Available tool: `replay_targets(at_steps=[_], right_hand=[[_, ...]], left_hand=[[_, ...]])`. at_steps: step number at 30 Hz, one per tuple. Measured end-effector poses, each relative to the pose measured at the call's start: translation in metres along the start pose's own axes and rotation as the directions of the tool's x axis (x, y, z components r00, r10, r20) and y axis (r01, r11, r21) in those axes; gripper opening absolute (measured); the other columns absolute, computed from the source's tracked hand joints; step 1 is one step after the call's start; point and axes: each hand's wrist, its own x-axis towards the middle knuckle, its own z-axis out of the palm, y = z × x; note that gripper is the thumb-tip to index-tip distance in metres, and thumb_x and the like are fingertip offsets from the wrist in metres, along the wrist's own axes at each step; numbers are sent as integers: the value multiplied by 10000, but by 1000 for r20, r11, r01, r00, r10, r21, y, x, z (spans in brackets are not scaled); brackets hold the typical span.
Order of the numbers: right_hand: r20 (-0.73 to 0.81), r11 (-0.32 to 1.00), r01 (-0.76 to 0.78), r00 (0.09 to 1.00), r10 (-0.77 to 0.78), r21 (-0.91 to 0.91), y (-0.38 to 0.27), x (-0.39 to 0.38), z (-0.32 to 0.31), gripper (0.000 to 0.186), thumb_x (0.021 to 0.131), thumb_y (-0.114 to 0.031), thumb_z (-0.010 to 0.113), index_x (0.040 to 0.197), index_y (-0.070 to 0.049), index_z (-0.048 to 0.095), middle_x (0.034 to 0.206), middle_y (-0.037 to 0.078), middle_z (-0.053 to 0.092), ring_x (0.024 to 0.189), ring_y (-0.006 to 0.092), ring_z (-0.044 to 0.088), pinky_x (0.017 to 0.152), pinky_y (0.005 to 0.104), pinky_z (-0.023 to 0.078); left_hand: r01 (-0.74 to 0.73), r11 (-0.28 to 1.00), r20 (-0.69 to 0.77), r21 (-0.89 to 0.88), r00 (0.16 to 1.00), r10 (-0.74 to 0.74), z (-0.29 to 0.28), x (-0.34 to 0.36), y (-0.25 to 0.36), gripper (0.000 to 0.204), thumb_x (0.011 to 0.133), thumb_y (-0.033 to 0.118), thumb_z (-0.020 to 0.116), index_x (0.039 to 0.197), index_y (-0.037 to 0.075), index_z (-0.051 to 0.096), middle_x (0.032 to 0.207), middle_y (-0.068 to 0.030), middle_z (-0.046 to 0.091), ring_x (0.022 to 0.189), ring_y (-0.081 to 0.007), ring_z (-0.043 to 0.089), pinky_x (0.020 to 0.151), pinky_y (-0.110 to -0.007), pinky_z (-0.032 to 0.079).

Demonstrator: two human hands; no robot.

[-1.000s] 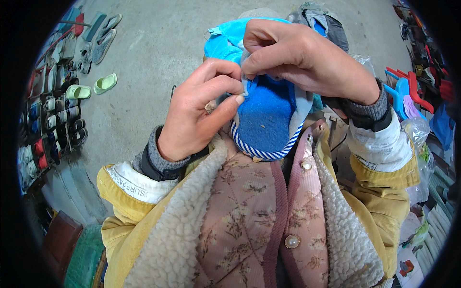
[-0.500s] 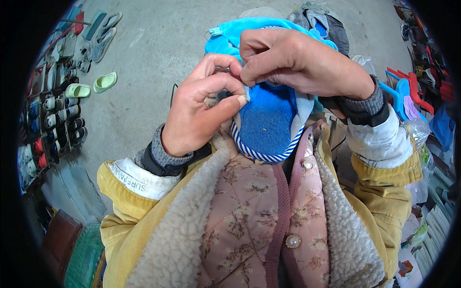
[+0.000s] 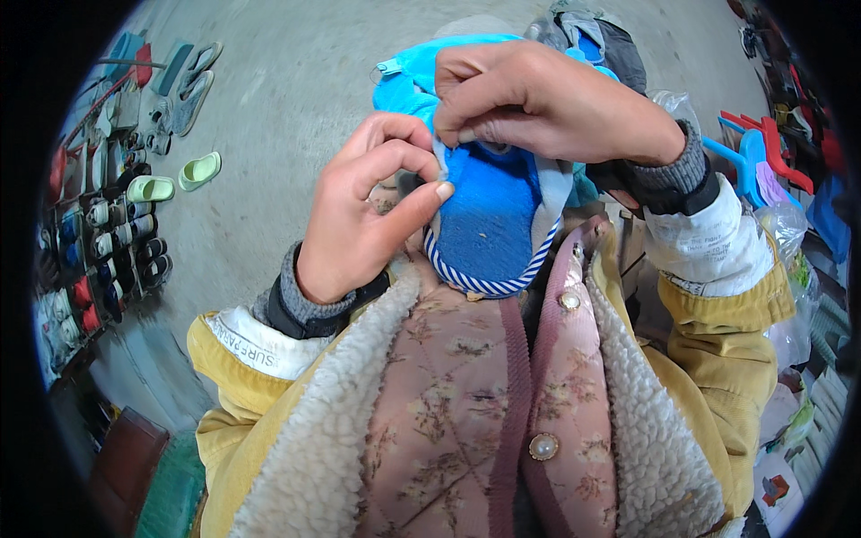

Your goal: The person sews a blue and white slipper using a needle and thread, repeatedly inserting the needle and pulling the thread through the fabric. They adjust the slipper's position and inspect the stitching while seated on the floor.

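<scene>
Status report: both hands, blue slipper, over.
Left hand: pinching blue slipper at left edge. Right hand: pinched closed just beyond, contents unclear. Slipper's far part: partly hidden by right hand.

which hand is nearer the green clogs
Left. The left hand pinches the blue slipper's left edge, to the right of the green clogs; the right hand is farther right, over the blue slipper.

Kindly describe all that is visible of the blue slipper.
The slipper looks fuzzy and blue inside, with specks, grey sides and blue and white striped edging round the near end. It points away from the pink jacket, open side up. The left hand pinches its left edge; the right hand hides part of its far end.
</scene>
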Motion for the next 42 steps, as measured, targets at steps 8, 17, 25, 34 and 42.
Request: replay_targets(at_steps=[8, 17, 25, 34, 42], right_hand=[[-57, 999, 43, 997, -45, -25, 2, 2, 5, 114, 853, 15, 671, 967, 24, 661, 882, 110, 540, 817, 265, 561, 725, 361, 452], [-92, 993, 69, 993, -78, -98, -1, 8, 7, 123, 842, 18, 682, 962, 32, 659, 897, 122, 538, 839, 289, 568, 746, 384, 458], [-43, 979, 109, 992, -118, -171, -3, 14, 5, 139, 816, 28, 679, 954, 34, 663, 900, 130, 538, 844, 291, 579, 739, 384, 461], [78, 981, 115, 992, -104, -154, -3, 19, 0, 128, 798, 29, 663, 926, 28, 661, 881, 130, 529, 818, 283, 567, 712, 368, 445], [93, 994, 112, 989, -112, 2, 9, 17, 2, 140, 827, -12, 667, 960, 33, 672, 865, 105, 517, 809, 246, 532, 723, 358, 426]], left_hand=[[-34, 945, -83, 325, 994, 65, 12, -1, 15, 199, 769, -15, 753, 899, -8, 602, 1032, -141, 642, 956, -274, 636, 871, -341, 500], [23, 907, -142, 421, 989, 40, 16, -5, 18, 156, 790, -58, 679, 924, -42, 600, 998, -174, 651, 916, -302, 668, 833, -334, 523], [-80, 889, -111, 451, 983, 145, 11, -5, 10, 158, 807, 2, 676, 956, 0, 622, 1003, -154, 647, 867, -361, 647, 740, -420, 518], [-54, 952, -90, 302, 992, 85, 5, -5, 2, 120, 824, 21, 672, 940, 4, 646, 970, -136, 665, 880, -327, 640, 814, -372, 483], [101, 995, -44, -23, 994, -102, 1, -4, -3, 98, 855, 45, 691, 901, -35, 658, 967, -110, 659, 886, -203, 628, 800, -295, 483]])
